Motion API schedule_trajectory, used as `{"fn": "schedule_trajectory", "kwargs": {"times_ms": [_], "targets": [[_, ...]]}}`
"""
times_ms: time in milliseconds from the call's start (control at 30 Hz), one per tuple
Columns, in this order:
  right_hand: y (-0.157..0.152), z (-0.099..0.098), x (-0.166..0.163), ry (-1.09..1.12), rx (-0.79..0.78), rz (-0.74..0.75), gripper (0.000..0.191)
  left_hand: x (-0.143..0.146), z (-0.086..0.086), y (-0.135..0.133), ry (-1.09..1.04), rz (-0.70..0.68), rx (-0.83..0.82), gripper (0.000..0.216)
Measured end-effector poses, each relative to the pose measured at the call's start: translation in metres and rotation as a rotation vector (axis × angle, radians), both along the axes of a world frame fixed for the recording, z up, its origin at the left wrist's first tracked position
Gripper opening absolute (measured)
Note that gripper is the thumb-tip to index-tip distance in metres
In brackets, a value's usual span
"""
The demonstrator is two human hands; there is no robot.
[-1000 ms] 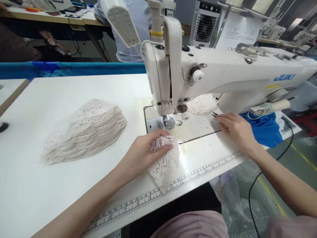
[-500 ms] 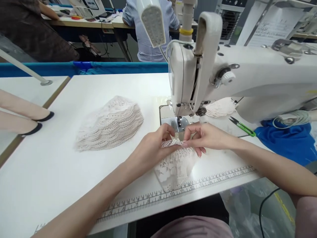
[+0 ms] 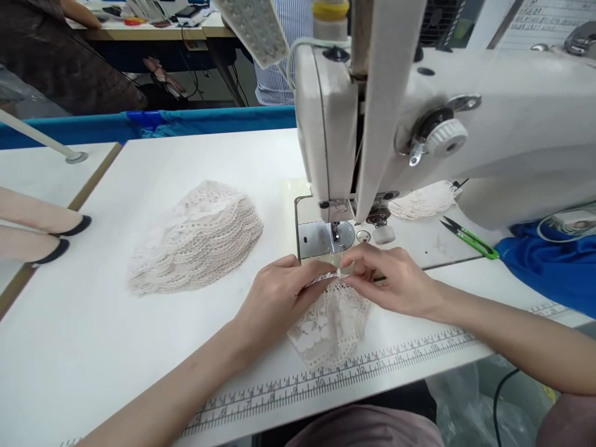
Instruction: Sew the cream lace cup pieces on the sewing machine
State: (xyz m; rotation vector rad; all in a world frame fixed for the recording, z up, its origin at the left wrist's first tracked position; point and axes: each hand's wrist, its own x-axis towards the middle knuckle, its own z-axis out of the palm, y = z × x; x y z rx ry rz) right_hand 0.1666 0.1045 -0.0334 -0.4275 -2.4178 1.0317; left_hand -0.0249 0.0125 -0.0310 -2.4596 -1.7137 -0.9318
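A piece of white lace (image 3: 331, 329) hangs from my fingers just in front of the sewing machine (image 3: 335, 136). My left hand (image 3: 284, 288) pinches its upper edge from the left, thumb and forefinger closed on it. From the right, my right hand (image 3: 388, 279) pinches the same edge, its fingertips close to the left ones. Behind my hands are the needle and presser foot (image 3: 335, 233), above the metal plate (image 3: 313, 239). The lower part of the lace spreads over the table towards the printed ruler.
A stack of lace pieces (image 3: 198, 242) lies left on the white table (image 3: 93, 347). Right of the needle are more lace (image 3: 423, 200), green thread snips (image 3: 470, 237) and blue cloth (image 3: 554, 267). A ruler (image 3: 321, 383) runs along the front edge. Two people are beyond the blue trough (image 3: 223, 119).
My view has come closer to the machine. Both hands have drawn slightly back from the needle with the lace, and the right fingers have shifted their pinch along its edge.
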Motion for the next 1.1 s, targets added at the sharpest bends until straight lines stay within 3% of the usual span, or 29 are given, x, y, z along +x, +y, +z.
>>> {"fn": "schedule_trajectory", "kwargs": {"times_ms": [267,1100], "targets": [[-0.0012,0.0004,0.0000,-0.025,0.065,0.014,0.010,0.0013,0.0003,-0.0005,-0.009,-0.018,0.015,0.014],[-0.0026,0.0032,0.0000,-0.060,0.029,0.009,0.012,0.0024,-0.0025,-0.0023,0.011,-0.047,0.084,0.008]]}}
